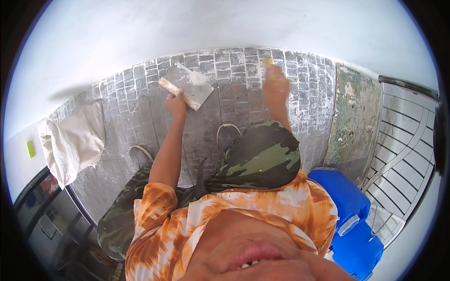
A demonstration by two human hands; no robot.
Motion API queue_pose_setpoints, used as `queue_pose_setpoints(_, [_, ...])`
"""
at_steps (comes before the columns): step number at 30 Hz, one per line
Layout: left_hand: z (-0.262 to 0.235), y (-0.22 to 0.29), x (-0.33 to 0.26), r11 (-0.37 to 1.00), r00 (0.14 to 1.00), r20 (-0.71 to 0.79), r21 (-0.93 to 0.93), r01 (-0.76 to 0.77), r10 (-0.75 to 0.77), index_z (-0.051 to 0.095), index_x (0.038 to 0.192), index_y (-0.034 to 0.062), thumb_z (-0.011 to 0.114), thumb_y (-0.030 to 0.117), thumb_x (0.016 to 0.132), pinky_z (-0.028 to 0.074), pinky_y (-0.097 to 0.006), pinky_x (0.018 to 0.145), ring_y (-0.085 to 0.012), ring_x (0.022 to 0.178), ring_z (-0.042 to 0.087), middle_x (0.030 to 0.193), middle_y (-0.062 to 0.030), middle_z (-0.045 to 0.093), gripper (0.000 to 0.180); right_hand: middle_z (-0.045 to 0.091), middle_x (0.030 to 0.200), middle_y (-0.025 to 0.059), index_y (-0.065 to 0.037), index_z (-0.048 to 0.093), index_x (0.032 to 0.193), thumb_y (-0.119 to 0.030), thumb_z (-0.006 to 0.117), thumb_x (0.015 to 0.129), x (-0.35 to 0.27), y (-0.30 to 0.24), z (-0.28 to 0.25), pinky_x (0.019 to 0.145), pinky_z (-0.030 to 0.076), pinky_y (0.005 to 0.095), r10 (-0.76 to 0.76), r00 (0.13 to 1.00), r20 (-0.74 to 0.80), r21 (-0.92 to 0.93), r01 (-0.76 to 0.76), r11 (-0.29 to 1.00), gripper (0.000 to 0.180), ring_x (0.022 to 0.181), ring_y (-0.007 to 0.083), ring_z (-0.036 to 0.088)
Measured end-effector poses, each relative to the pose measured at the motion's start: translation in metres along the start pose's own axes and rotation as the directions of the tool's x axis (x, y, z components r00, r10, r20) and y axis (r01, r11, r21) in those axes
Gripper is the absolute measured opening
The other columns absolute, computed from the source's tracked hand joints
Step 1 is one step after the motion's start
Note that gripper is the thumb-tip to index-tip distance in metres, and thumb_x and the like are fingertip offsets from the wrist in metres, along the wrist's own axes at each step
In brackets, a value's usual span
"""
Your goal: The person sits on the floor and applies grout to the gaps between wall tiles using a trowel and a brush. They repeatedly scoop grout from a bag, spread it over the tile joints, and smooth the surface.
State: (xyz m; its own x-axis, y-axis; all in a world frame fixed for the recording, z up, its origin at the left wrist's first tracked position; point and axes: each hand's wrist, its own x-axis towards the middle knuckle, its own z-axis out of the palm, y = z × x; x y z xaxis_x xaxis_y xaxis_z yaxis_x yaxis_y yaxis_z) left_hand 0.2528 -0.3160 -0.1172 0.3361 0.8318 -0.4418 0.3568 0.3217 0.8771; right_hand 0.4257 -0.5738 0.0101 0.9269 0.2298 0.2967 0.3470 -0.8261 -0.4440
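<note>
Plastering stance here, everything placed off the white wall that fills the top of the view. Left hand is closed round the handle of a flat trowel used as a hawk, blade roughly level with a dab of white plaster on the end nearest the wall. Right hand is wrapped on a small yellow-handled tool, tip up close to the wall's base; can't tell if it's touching. Hands are well apart.

My take on doing this bit well: keep the trowel flat so the mix doesn't slide off, bring it in closer to the wall so loading is a short trip, and take small scoops. The grey pavers below the wall are already splattered, so work tidy
</note>
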Motion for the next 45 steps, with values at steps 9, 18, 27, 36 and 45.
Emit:
queue_pose_setpoints(9, [-0.001, 0.005, -0.003, 0.999, 0.998, 0.060, -0.047, 0.024, -0.022, 0.062, 0.110, -0.0130, 0.070, 0.010, 0.091, 0.052, -0.031, 0.070, -0.0183, 0.083, 0.066, 0.096, -0.0163, 0.069, 0.031, 0.065, 0.080, 0.0128, -0.007, 0.063, 0.090, -0.017, 0.063, 0.086, -0.050, -0.066, 0.082, 0.061, 0.054, 0.0422, -0.201, 0.921, 0.333, 0.281, 0.107, 0.954, 0.011, 0.070, 0.0304, 0.067])
queue_pose_setpoints(18, [-0.002, 0.006, -0.001, 0.997, 0.997, 0.059, -0.059, 0.048, -0.044, 0.063, 0.107, -0.0108, 0.069, 0.008, 0.091, 0.053, -0.031, 0.063, -0.0186, 0.076, 0.067, 0.094, -0.0149, 0.069, 0.026, 0.069, 0.080, 0.0142, -0.006, 0.066, 0.095, -0.013, 0.062, 0.089, -0.019, 0.056, -0.029, 0.061, 0.053, 0.0385, 0.352, 0.929, -0.112, -0.175, -0.367, 0.913, 0.010, 0.067, 0.0273, 0.067])
queue_pose_setpoints(27, [-0.002, 0.012, -0.003, 0.995, 0.993, 0.113, -0.089, 0.054, -0.044, 0.061, 0.110, -0.0095, 0.066, 0.007, 0.093, 0.055, -0.032, 0.065, -0.0194, 0.079, 0.067, 0.095, -0.0133, 0.067, 0.024, 0.067, 0.075, 0.0117, -0.001, 0.068, 0.097, -0.018, 0.060, 0.094, -0.069, 0.028, -0.008, 0.053, 0.053, 0.0306, 0.599, 0.770, 0.221, 0.715, -0.545, 0.437, 0.020, 0.065, 0.0214, 0.067])
queue_pose_setpoints(36, [-0.005, 0.002, 0.005, 0.995, 0.983, 0.159, -0.013, 0.095, -0.092, 0.058, 0.117, -0.0077, 0.063, 0.008, 0.095, 0.059, -0.040, 0.077, -0.0267, 0.092, 0.068, 0.106, -0.0165, 0.065, 0.028, 0.067, 0.078, 0.0091, 0.000, 0.068, 0.103, -0.014, 0.062, 0.094, -0.077, 0.042, -0.010, 0.052, 0.052, 0.0229, 0.486, 0.871, -0.068, 0.657, -0.327, 0.679, 0.017, 0.059, 0.0141, 0.064])
queue_pose_setpoints(45, [-0.008, 0.012, 0.003, 0.986, 0.968, 0.195, -0.026, 0.165, -0.157, 0.057, 0.117, -0.0048, 0.063, 0.010, 0.095, 0.059, -0.040, 0.078, -0.0258, 0.094, 0.067, 0.107, -0.0150, 0.065, 0.027, 0.066, 0.077, 0.0087, 0.003, 0.068, 0.105, -0.009, 0.056, 0.095, -0.095, 0.092, -0.056, 0.051, 0.051, 0.0214, 0.864, 0.495, 0.091, 0.770, -0.586, 0.254, 0.020, 0.061, 0.0113, 0.064])
